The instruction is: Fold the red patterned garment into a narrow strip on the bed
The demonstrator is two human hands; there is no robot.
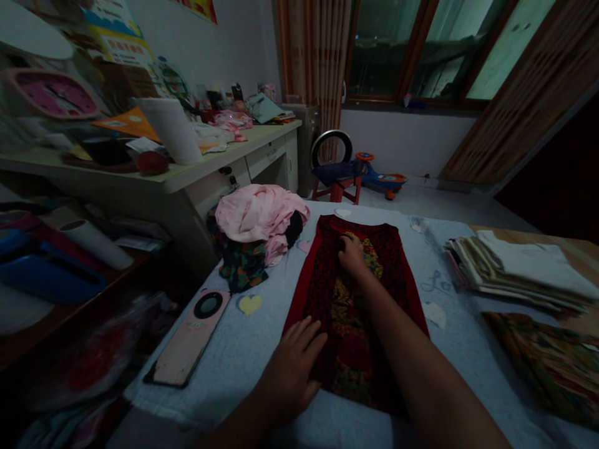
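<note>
Lying under left hand point(294, 368), spread, and right hand point(353, 254), grip unclear: red patterned garment point(346, 321).

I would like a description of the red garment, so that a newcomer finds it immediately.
On the light blue cloth, look between the crumpled pink cloth and folded white cloth. The left hand and right hand touch the garment there. Unlike these neighbours, it lies spread flat, dark red with yellowish pattern down its middle.

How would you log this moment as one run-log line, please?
left hand: on red garment, near-left edge; right hand: on its far half; red garment: spread on blue sheet; nearby: phone, clothes heap
</note>
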